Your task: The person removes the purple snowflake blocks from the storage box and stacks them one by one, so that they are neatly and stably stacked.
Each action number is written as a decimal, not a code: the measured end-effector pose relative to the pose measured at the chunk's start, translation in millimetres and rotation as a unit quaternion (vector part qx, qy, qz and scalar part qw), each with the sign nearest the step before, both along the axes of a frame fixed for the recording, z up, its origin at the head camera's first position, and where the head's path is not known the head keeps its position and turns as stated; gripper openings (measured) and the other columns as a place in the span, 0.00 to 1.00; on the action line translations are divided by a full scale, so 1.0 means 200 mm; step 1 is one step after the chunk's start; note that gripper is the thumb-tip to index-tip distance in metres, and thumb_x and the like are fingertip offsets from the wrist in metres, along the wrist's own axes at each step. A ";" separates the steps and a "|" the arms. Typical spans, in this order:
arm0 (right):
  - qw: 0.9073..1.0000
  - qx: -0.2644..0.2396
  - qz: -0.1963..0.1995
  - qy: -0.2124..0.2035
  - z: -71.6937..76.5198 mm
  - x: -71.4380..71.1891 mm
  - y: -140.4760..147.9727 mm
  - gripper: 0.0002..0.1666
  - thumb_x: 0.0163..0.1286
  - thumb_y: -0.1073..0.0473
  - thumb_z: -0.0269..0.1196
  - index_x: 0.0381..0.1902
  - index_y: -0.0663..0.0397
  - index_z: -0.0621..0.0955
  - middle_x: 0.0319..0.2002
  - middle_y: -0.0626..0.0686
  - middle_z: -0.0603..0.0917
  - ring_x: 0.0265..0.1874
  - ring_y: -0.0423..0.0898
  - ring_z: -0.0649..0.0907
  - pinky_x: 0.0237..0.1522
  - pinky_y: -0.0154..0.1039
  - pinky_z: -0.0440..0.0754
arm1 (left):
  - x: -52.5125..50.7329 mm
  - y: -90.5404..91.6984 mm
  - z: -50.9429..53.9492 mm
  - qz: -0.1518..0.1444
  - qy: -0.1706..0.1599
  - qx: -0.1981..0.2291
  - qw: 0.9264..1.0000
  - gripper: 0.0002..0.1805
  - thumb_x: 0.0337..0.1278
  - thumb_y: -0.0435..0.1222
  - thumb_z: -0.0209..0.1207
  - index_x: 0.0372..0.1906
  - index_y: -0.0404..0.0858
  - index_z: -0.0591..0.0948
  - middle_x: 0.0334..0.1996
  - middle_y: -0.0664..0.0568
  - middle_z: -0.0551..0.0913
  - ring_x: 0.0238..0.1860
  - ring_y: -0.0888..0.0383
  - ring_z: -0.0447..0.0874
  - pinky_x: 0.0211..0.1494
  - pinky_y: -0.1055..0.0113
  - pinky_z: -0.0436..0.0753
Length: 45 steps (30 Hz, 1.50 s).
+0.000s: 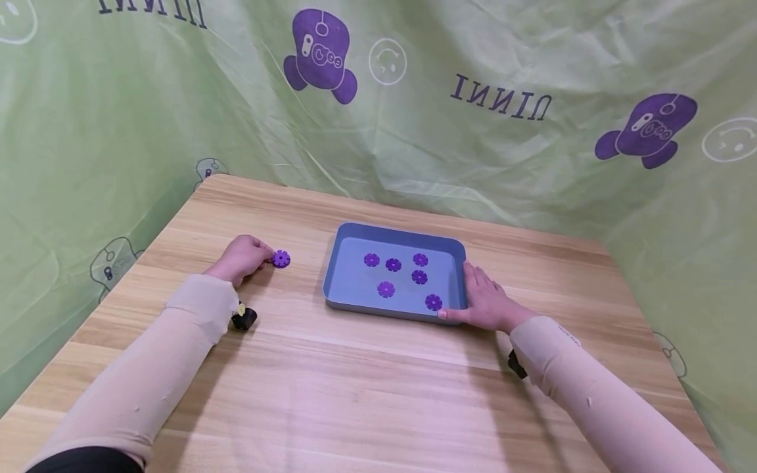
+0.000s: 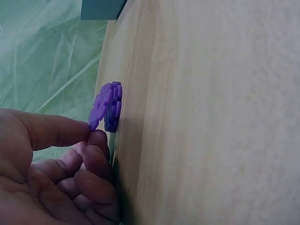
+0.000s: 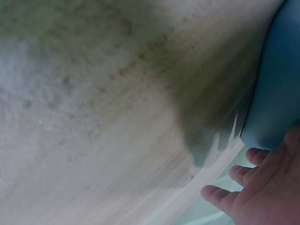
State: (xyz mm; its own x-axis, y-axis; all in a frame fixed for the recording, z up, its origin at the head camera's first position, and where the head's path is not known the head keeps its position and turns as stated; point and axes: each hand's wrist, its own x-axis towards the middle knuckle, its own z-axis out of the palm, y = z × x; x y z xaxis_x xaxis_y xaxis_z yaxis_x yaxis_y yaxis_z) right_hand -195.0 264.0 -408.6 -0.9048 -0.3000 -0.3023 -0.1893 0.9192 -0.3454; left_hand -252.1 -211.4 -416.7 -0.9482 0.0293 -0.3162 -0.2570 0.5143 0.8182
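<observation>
At the left of the table in the head view, my left hand [image 1: 244, 255] pinches a purple notched disc [image 1: 281, 259] by its edge, between thumb and forefinger. The left wrist view shows this flower-shaped disc [image 2: 99, 108] tilted up against a small stack of similar discs [image 2: 113, 110]. My right hand [image 1: 486, 299] rests at the right end of a blue-grey tray [image 1: 390, 309], its thumb over the front corner and its fingers stretched along the side wall. Several purple discs [image 1: 386, 289] lie flat and apart inside the tray.
The wooden table [image 1: 355, 394] carries the tray near its middle. A green printed cloth [image 1: 414, 151] hangs behind the table and along its sides. A small black device [image 1: 244, 319] is by the left wrist, another [image 1: 516, 364] by the right.
</observation>
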 end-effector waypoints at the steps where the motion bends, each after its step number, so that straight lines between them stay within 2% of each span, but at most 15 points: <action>1: 1.000 0.000 0.000 0.000 0.00 0.00 0.00 0.79 0.62 0.23 0.65 0.79 0.74 0.36 0.78 0.76 0.40 0.77 0.72 0.45 0.73 0.72 0.46 | 0.00 0.00 0.00 0.000 0.001 -0.001 1.000 0.11 0.70 0.29 0.53 0.47 0.22 0.79 0.26 0.52 0.77 0.25 0.62 0.72 0.26 0.72 0.73; 4: 1.000 -0.002 -0.001 -0.001 0.00 0.00 0.00 0.79 0.62 0.24 0.65 0.79 0.74 0.36 0.78 0.76 0.41 0.77 0.73 0.45 0.73 0.72 0.46 | 0.00 0.00 0.00 -0.002 0.006 -0.005 1.000 0.12 0.68 0.28 0.53 0.47 0.22 0.79 0.25 0.52 0.76 0.25 0.62 0.72 0.27 0.72 0.74; 7: 1.000 -0.004 -0.002 -0.003 0.00 0.00 -0.01 0.79 0.62 0.24 0.65 0.79 0.74 0.36 0.78 0.76 0.41 0.77 0.73 0.45 0.73 0.72 0.46 | 0.01 0.00 0.00 -0.008 0.016 -0.017 1.000 0.11 0.68 0.29 0.54 0.47 0.23 0.78 0.28 0.50 0.77 0.28 0.60 0.73 0.29 0.70 0.75; 11: 1.000 -0.003 -0.003 -0.001 -0.01 0.00 0.00 0.79 0.62 0.23 0.65 0.79 0.74 0.36 0.78 0.77 0.41 0.77 0.73 0.46 0.73 0.72 0.47 | 0.01 0.01 -0.01 -0.047 0.041 -0.053 0.997 0.15 0.68 0.34 0.60 0.51 0.26 0.73 0.39 0.42 0.78 0.35 0.53 0.75 0.37 0.65 0.76; 15: 1.000 -0.003 0.000 0.002 -0.01 0.00 0.00 0.79 0.62 0.24 0.65 0.78 0.74 0.36 0.78 0.77 0.41 0.77 0.73 0.46 0.72 0.73 0.47 | 0.02 0.04 -0.01 -0.095 0.070 -0.098 0.988 0.25 0.64 0.38 0.66 0.56 0.26 0.72 0.45 0.35 0.79 0.42 0.46 0.77 0.45 0.58 0.76; 19: 1.000 -0.006 0.000 0.003 0.00 0.00 0.00 0.79 0.62 0.24 0.65 0.78 0.74 0.36 0.78 0.77 0.41 0.77 0.73 0.46 0.72 0.73 0.47 | 0.01 0.06 -0.01 -0.118 0.105 -0.144 0.977 0.23 0.62 0.39 0.66 0.53 0.26 0.75 0.38 0.37 0.81 0.40 0.45 0.77 0.47 0.54 0.76; 22: 1.000 -0.006 0.000 0.004 -0.01 0.00 0.00 0.79 0.62 0.24 0.66 0.78 0.74 0.36 0.78 0.77 0.41 0.77 0.73 0.46 0.72 0.73 0.47 | 0.01 0.08 -0.01 -0.124 0.123 -0.181 0.968 0.21 0.63 0.40 0.63 0.50 0.25 0.77 0.34 0.39 0.81 0.38 0.45 0.77 0.47 0.52 0.77; 26: 1.000 -0.003 0.001 0.005 -0.01 -0.01 0.01 0.79 0.62 0.25 0.66 0.78 0.75 0.36 0.78 0.77 0.41 0.77 0.73 0.46 0.72 0.73 0.47 | 0.01 0.10 0.00 -0.128 0.119 -0.212 0.962 0.22 0.63 0.41 0.62 0.48 0.24 0.77 0.39 0.35 0.80 0.41 0.43 0.77 0.51 0.48 0.78; 31: 1.000 -0.002 0.002 0.006 -0.02 -0.01 0.01 0.79 0.62 0.25 0.66 0.78 0.75 0.37 0.78 0.78 0.42 0.77 0.74 0.47 0.72 0.73 0.48 | 0.03 0.12 0.02 -0.127 0.109 -0.228 0.959 0.21 0.62 0.41 0.64 0.46 0.25 0.77 0.43 0.34 0.77 0.44 0.41 0.76 0.54 0.46 0.77; 38: 1.000 -0.004 0.002 0.006 -0.01 -0.01 0.01 0.79 0.62 0.25 0.66 0.78 0.75 0.37 0.78 0.78 0.42 0.76 0.74 0.48 0.71 0.74 0.49 | 0.03 0.13 0.02 -0.133 0.109 -0.252 0.952 0.18 0.65 0.37 0.60 0.49 0.24 0.76 0.44 0.34 0.75 0.46 0.41 0.73 0.56 0.45 0.76; 45: 1.000 -0.002 0.002 0.002 -0.01 -0.01 0.01 0.79 0.62 0.25 0.65 0.78 0.75 0.36 0.78 0.77 0.41 0.77 0.74 0.47 0.72 0.73 0.48 | 0.02 0.12 0.01 -0.135 0.111 -0.250 0.952 0.17 0.64 0.36 0.59 0.47 0.24 0.77 0.43 0.34 0.76 0.46 0.41 0.74 0.55 0.46 0.76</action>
